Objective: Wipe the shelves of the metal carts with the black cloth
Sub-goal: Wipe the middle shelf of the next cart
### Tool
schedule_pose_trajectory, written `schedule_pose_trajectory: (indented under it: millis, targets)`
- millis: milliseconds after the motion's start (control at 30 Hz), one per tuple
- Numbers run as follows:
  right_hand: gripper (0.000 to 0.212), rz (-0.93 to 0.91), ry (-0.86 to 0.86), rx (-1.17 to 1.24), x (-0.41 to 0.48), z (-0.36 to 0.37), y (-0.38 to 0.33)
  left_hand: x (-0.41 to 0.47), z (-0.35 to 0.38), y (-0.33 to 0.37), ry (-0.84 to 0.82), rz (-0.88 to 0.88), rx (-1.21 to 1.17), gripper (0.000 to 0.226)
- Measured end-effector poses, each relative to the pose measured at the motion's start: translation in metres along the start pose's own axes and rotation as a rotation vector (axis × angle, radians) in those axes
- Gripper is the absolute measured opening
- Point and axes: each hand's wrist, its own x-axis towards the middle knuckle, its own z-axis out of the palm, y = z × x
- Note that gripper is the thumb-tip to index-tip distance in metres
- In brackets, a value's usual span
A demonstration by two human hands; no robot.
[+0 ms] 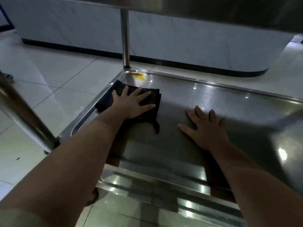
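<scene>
A folded black cloth [152, 99] lies on the lower shelf [213, 102] of a stainless steel cart, near the shelf's far left corner. My left hand [131, 104] presses flat on the cloth with its fingers spread. My right hand [205, 128] rests flat on the bare shelf to the right of the cloth, fingers apart, holding nothing. A yellow stain [139, 77] marks the far left corner of the shelf, just beyond the cloth.
An upper shelf [213, 13] hangs close overhead. Cart posts stand at the far corner [125, 38] and near left [24, 112]; another metal part [288, 145] sits at right. White tiled floor [57, 71] and a counter base [180, 43] lie behind.
</scene>
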Motion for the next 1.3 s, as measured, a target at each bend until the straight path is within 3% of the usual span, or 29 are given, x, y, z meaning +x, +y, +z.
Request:
schedule_pose_trajectory:
  millis: [300,600,800,1000,1133,1300]
  targets:
    - [0.087,-0.008,0.010,-0.033,-0.012,-0.002,-0.008,-0.174,0.018,-0.032,-0.157,-0.023,-0.003,0.074]
    - [0.085,-0.010,0.022,-0.070,-0.016,0.002,-0.011,-0.074,0.005,-0.031,-0.008,-0.094,0.026,0.075]
    - [0.085,0.000,0.049,-0.059,-0.012,0.006,-0.009,-0.021,-0.008,-0.014,-0.035,-0.133,0.021,0.075]
    - [0.087,-0.014,0.030,-0.049,-0.019,0.002,-0.006,-0.106,0.010,-0.016,-0.091,-0.004,0.016,0.075]
    - [0.085,-0.024,0.023,-0.033,-0.023,-0.005,-0.010,-0.169,0.014,-0.045,-0.122,-0.048,0.003,0.088]
    - [0.075,-0.110,-0.089,0.004,-0.051,-0.011,-0.009,-0.177,0.012,-0.043,-0.115,-0.087,-0.016,0.081]
